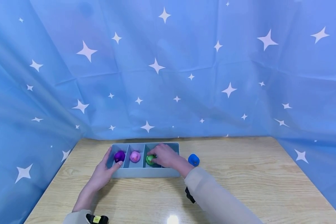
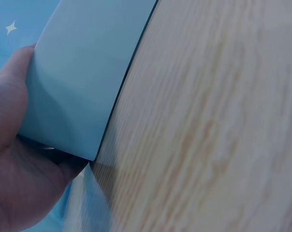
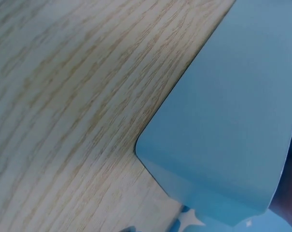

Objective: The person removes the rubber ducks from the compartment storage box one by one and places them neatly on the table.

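"Looking from the head camera, where is the small round green toy duck (image 1: pixel 150 160)?"

"Inside the long pale blue-grey plastic divided box (image 1: pixel 145 173), third compartment from the left, pinched by the right hand (image 1: pixel 165 155)."

"And the left hand (image 1: pixel 102 172)?"

"Clamped on the box's left end, thumb over the front rim, near the rounded purple toy (image 1: pixel 119 156). A small pink toy duck (image 1: pixel 135 156) sits in the second compartment, between the hands; a rounded blue toy (image 1: pixel 193 160) lies just right of the box on the pale wood-grained table (image 1: pixel 240 186)."

"What do the wrist views add?"

"The left shows that hand wrapped round the box's end; the right, a lower corner against the table. The toys inside show only from the head."
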`<control>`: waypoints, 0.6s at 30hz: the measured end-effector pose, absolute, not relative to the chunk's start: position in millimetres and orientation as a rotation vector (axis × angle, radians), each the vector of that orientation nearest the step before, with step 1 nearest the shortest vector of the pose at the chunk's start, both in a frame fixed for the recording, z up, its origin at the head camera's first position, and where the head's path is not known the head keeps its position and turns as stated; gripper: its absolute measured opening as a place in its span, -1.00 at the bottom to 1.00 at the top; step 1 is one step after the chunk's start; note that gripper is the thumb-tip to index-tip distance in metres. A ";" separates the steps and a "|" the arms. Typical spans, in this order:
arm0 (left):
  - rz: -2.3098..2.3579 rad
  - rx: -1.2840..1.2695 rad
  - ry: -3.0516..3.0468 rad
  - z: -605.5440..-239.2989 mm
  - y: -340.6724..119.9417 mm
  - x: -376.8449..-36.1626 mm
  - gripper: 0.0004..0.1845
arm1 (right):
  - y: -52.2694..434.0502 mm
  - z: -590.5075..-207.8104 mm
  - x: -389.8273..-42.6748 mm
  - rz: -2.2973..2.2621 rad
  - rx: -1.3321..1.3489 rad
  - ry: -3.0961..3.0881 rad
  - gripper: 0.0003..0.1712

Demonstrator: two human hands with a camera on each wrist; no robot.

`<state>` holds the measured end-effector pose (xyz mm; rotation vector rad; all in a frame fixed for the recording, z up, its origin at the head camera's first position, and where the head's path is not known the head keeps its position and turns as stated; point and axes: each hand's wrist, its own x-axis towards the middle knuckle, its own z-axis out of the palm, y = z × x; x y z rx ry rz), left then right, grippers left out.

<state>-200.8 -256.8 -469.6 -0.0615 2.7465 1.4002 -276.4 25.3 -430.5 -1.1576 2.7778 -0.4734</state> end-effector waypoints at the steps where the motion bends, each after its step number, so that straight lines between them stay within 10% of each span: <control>1: 1.396 -0.065 2.749 -469.4 -256.7 -200.5 0.02 | 25.2 -430.8 -276.6 -0.474 -1.160 2.774 -0.67; 18: 1.408 -0.046 2.743 -468.0 -256.8 -198.9 0.03 | 27.3 -434.1 -277.0 -0.605 -1.130 2.737 -0.70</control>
